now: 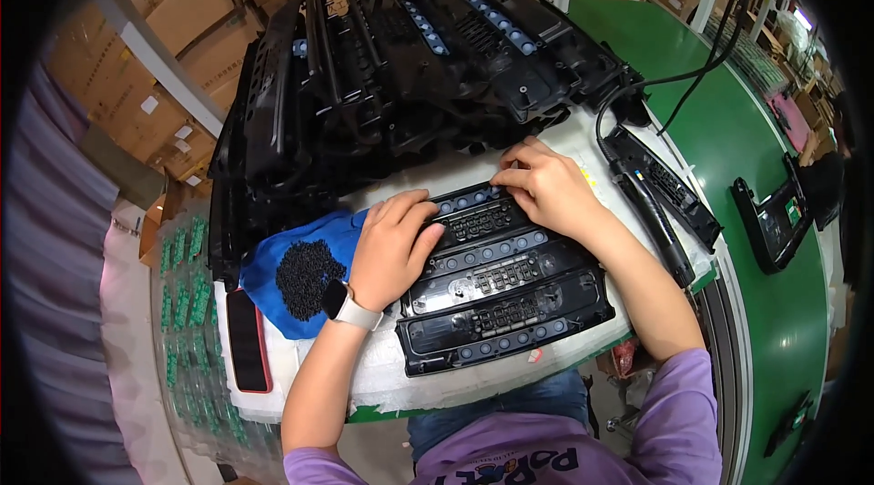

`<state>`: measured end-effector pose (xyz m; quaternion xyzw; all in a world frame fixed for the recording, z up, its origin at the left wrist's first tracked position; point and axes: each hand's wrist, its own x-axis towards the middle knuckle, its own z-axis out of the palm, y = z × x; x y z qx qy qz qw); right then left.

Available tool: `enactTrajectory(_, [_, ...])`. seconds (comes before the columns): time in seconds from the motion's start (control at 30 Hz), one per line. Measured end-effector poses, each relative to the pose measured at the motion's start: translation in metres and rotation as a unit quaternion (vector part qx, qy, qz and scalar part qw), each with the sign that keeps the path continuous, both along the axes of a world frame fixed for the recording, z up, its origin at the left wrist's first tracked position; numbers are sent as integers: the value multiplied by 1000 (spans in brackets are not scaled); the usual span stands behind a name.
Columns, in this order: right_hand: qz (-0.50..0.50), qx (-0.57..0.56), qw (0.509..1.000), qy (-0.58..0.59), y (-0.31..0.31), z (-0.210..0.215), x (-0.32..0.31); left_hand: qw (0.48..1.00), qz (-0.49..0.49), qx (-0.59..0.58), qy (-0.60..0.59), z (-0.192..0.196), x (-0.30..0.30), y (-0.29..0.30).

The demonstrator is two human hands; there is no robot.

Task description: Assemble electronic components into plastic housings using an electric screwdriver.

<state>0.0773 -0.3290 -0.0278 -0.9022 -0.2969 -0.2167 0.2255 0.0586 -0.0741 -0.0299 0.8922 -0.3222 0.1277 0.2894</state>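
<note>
Three long black plastic panels lie one behind another before me: a near panel (510, 326), a middle panel (496, 274) and a far panel (482, 223). Each bears a row of round blue-grey buttons. Along the far panel's upper edge runs a button strip (462, 202). My left hand (391, 244) is curled around the far panel's left end, with thumb and fingers bent against it. At the strip's right end, my right hand (546, 186) pinches with thumb and forefinger; the fingertips partly cover that end. A blue cloth (273, 271) beside my left wrist carries a heap of small black pieces (309, 277).
A large stack of black plastic housings (391, 75) stands behind the panels. At left lies a red-edged phone (248, 341). A corded black tool (651, 217) and another black panel (669, 189) lie at right, beside a green bench (678, 85). Cardboard boxes (191, 21) stand behind.
</note>
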Motion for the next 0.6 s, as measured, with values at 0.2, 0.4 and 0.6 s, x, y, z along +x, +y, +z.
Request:
enactTrajectory(0.2, [-22,0,1000,-17,3,2,-8,997,40,38,-45,2,-2,-9])
enactTrajectory(0.4, [35,-20,999,34,-1,-1,-7,992,59,111,-30,9,-8,-12])
enactTrajectory(0.6, [5,14,1000,12,-21,21,-26,991,-89,97,-13,30,-31,-21])
